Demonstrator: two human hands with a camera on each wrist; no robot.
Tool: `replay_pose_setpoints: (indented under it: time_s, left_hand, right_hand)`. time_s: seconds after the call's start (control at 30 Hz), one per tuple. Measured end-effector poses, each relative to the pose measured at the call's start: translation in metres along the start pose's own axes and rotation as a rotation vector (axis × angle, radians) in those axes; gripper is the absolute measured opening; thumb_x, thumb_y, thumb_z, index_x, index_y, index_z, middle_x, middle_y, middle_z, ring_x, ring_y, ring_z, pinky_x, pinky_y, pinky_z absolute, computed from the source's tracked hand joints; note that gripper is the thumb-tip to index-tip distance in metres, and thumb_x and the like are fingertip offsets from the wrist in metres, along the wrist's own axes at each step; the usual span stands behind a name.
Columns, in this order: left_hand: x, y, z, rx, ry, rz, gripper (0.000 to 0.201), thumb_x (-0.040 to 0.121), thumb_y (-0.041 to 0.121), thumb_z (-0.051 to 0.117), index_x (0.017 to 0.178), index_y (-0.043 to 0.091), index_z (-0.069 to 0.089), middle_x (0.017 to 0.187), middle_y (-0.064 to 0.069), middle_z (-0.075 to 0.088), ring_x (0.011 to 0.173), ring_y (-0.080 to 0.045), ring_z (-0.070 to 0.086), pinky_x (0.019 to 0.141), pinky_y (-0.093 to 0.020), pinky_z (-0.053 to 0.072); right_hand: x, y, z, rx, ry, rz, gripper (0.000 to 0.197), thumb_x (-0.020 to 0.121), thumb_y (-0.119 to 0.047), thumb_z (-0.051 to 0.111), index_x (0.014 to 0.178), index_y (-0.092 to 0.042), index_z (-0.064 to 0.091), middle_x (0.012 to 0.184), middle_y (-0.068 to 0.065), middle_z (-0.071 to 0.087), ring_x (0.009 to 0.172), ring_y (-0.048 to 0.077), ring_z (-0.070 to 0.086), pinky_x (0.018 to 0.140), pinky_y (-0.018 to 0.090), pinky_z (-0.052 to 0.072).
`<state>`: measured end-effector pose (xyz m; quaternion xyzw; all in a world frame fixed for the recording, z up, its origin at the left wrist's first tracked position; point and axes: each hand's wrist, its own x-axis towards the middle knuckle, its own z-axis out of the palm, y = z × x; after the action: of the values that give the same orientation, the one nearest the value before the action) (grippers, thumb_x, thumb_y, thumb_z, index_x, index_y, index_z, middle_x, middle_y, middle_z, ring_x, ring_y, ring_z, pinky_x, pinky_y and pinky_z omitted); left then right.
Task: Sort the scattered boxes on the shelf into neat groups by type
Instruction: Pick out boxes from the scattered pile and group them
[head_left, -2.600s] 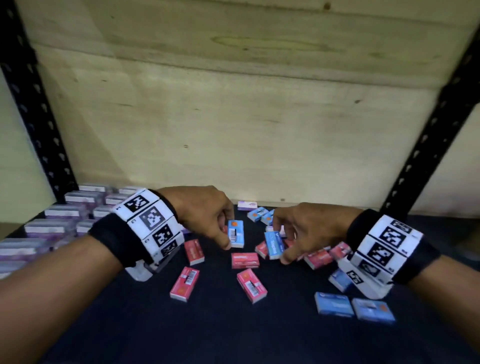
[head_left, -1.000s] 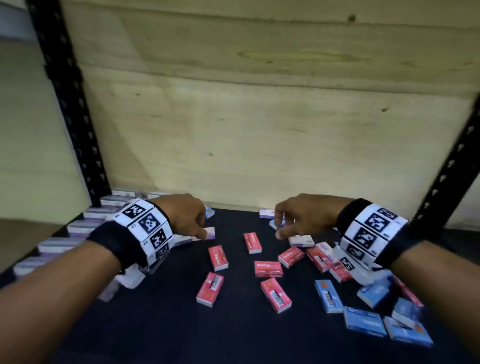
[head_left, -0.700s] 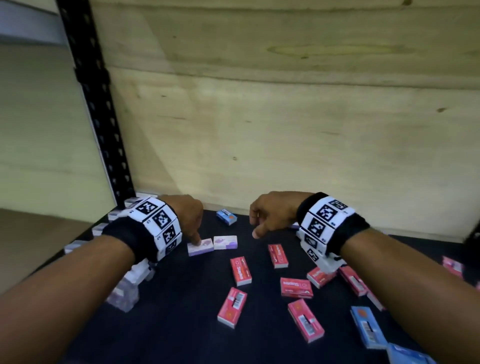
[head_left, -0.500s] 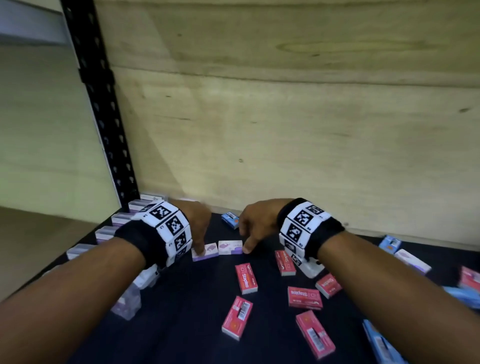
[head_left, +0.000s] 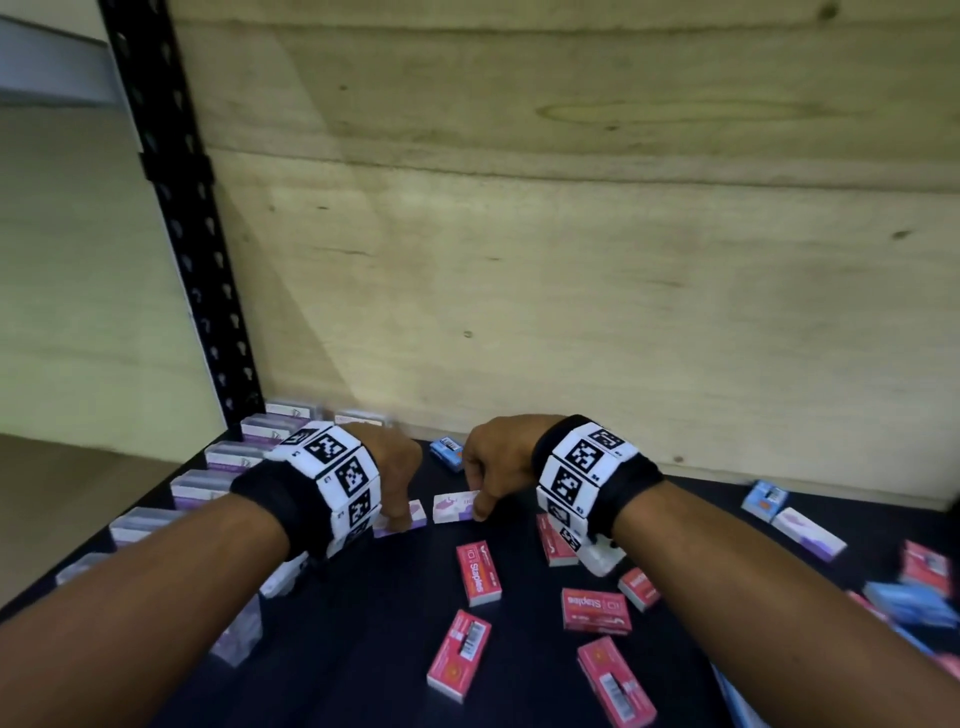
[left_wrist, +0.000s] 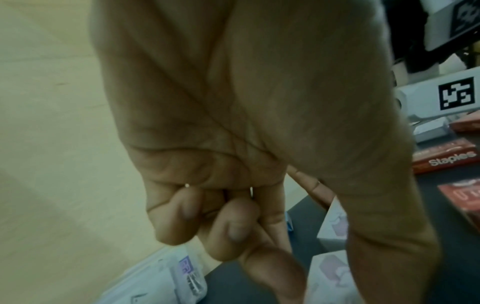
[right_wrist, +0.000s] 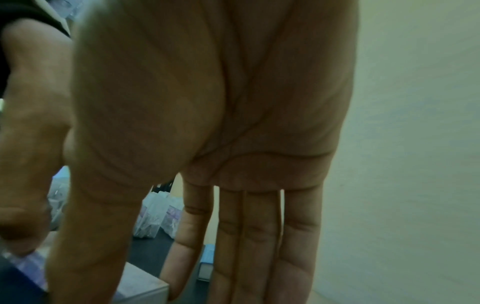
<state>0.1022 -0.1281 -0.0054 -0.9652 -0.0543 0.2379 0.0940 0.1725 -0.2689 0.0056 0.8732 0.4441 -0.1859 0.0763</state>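
Two small white-and-purple boxes lie side by side on the dark shelf (head_left: 363, 649). My left hand (head_left: 397, 501) is on the left purple box (head_left: 415, 512). A finger and the thumb come down on either side of it, and the ring and little fingers (left_wrist: 228, 230) are curled. My right hand (head_left: 480, 499) touches the right purple box (head_left: 452, 506) with its thumb (right_wrist: 85, 246), while its other fingers (right_wrist: 259, 246) are straight. Red staple boxes (head_left: 478, 571) lie scattered in front of me.
Rows of purple boxes (head_left: 228, 457) line the left edge beside the black post (head_left: 192, 260). A blue box (head_left: 448, 452) lies by the plywood back wall (head_left: 571, 312). At the right are a blue box (head_left: 763, 500), a purple box (head_left: 808, 532) and several blurred blue ones (head_left: 909, 605).
Both hands left the blue boxes in the middle and moved left, each bringing a purple box towards the purple rows. The head view swung left with them.
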Motion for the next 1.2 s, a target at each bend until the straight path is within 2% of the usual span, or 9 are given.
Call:
replay_pose_setpoints:
  time_s: [0.1, 0.2, 0.3, 0.43, 0.6, 0.7, 0.9, 1.0, 1.2]
  left_hand:
    - [-0.004, 0.008, -0.005, 0.018, 0.029, -0.016, 0.041, 0.076, 0.049, 0.070, 0.055, 0.018, 0.055, 0.056, 0.005, 0.053, 0.057, -0.015, 0.052, 0.051, -0.021, 0.041]
    - [-0.009, 0.027, -0.017, 0.029, 0.089, -0.012, 0.044, 0.076, 0.054, 0.067, 0.056, 0.018, 0.055, 0.061, 0.004, 0.055, 0.064, -0.018, 0.055, 0.061, -0.026, 0.044]
    - [-0.013, 0.058, -0.033, 0.010, 0.153, 0.050, 0.040, 0.076, 0.056, 0.066, 0.073, 0.017, 0.068, 0.077, 0.002, 0.065, 0.071, -0.019, 0.059, 0.062, -0.026, 0.045]
    - [-0.008, 0.110, -0.053, -0.045, 0.206, 0.182, 0.045, 0.076, 0.059, 0.067, 0.089, 0.016, 0.073, 0.090, 0.001, 0.070, 0.081, -0.019, 0.065, 0.066, -0.029, 0.050]
    - [0.007, 0.170, -0.070, -0.034, 0.278, 0.315, 0.046, 0.077, 0.060, 0.067, 0.092, 0.016, 0.072, 0.091, 0.000, 0.070, 0.082, -0.023, 0.066, 0.071, -0.033, 0.052]
    - [0.014, 0.200, -0.081, 0.002, 0.311, 0.363, 0.045, 0.078, 0.057, 0.069, 0.096, 0.015, 0.069, 0.093, -0.001, 0.069, 0.084, -0.024, 0.066, 0.070, -0.032, 0.050]
    - [0.035, 0.239, -0.094, 0.062, 0.353, 0.415, 0.042, 0.080, 0.053, 0.069, 0.063, 0.022, 0.048, 0.068, 0.003, 0.053, 0.060, -0.019, 0.052, 0.056, -0.028, 0.044]
    - [0.044, 0.251, -0.097, 0.076, 0.350, 0.432, 0.045, 0.082, 0.053, 0.068, 0.061, 0.020, 0.045, 0.064, 0.003, 0.049, 0.054, -0.016, 0.046, 0.050, -0.026, 0.039]
    - [0.060, 0.265, -0.095, 0.094, 0.332, 0.452, 0.048, 0.080, 0.056, 0.069, 0.062, 0.020, 0.042, 0.065, 0.003, 0.050, 0.058, -0.020, 0.051, 0.058, -0.029, 0.045]
  right_hand:
    - [-0.016, 0.014, 0.000, 0.022, 0.021, 0.042, 0.036, 0.077, -0.040, 0.081, 0.102, -0.015, 0.071, 0.102, 0.001, 0.071, 0.095, 0.022, 0.065, 0.080, 0.035, 0.052]
    - [-0.041, 0.036, -0.001, 0.065, 0.052, 0.094, 0.032, 0.078, -0.039, 0.080, 0.099, -0.017, 0.071, 0.093, -0.005, 0.068, 0.087, 0.018, 0.062, 0.071, 0.030, 0.050]
    - [-0.073, 0.065, 0.000, 0.094, 0.092, 0.185, 0.031, 0.076, -0.039, 0.081, 0.097, -0.018, 0.070, 0.082, -0.009, 0.064, 0.076, 0.014, 0.059, 0.061, 0.026, 0.045]
    - [-0.120, 0.112, 0.010, 0.062, 0.107, 0.330, 0.036, 0.079, -0.041, 0.078, 0.104, -0.017, 0.070, 0.098, -0.002, 0.069, 0.091, 0.020, 0.063, 0.077, 0.031, 0.050]
    - [-0.170, 0.158, 0.033, 0.107, 0.064, 0.495, 0.033, 0.079, -0.040, 0.079, 0.104, -0.020, 0.070, 0.098, -0.006, 0.066, 0.090, 0.017, 0.060, 0.068, 0.026, 0.045]
    - [-0.187, 0.177, 0.046, 0.126, 0.056, 0.566, 0.036, 0.076, -0.044, 0.079, 0.103, -0.023, 0.071, 0.108, -0.003, 0.068, 0.096, 0.018, 0.062, 0.086, 0.032, 0.052]
    - [-0.202, 0.195, 0.061, 0.145, 0.016, 0.598, 0.040, 0.076, -0.046, 0.078, 0.106, -0.020, 0.072, 0.108, -0.002, 0.069, 0.098, 0.019, 0.064, 0.089, 0.033, 0.053]
    - [-0.204, 0.202, 0.066, 0.165, 0.010, 0.604, 0.040, 0.077, -0.047, 0.077, 0.104, -0.018, 0.072, 0.107, -0.001, 0.071, 0.096, 0.019, 0.065, 0.082, 0.030, 0.052]
    - [-0.205, 0.210, 0.071, 0.161, -0.021, 0.634, 0.044, 0.077, -0.049, 0.076, 0.100, -0.012, 0.072, 0.100, 0.002, 0.073, 0.090, 0.021, 0.067, 0.073, 0.029, 0.051]
